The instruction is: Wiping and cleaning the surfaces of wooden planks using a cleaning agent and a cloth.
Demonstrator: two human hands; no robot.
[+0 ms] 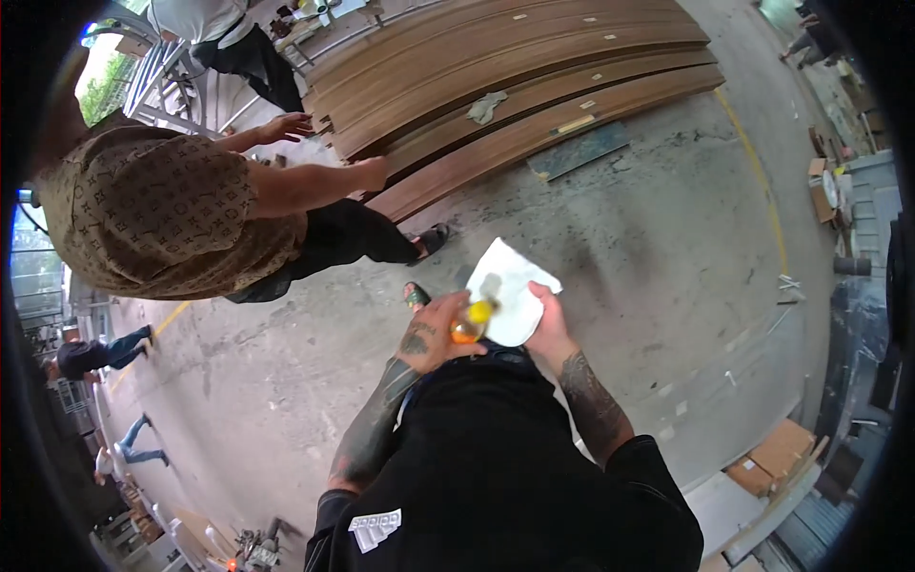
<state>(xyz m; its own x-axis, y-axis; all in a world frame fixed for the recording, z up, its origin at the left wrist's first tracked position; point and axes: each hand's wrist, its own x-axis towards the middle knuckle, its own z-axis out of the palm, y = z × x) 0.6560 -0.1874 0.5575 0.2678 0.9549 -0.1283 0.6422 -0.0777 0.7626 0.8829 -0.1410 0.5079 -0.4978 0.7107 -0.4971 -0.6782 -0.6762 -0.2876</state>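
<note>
My left hand [431, 336] is wrapped round a small clear bottle [464, 332] with orange contents and a yellow cap [479, 312]. The bottle is held close in front of my waist, tilted toward the cloth, and its outline is slightly blurred. A folded white cloth [519, 303] is pinched at its right edge by my right hand [550, 326], thumb on top. On the cloth, just beyond the cap, shows a grey patch [490, 286]. Bottle and cloth overlap in view, and I cannot tell whether they touch.
Long brown panels [515, 71] lie stacked ahead, with a crumpled rag [487, 108] on them. A dark green board [579, 153] lies beside the stack. A person in a brown patterned shirt [162, 205] stands close at left. Cardboard boxes [774, 456] sit at lower right.
</note>
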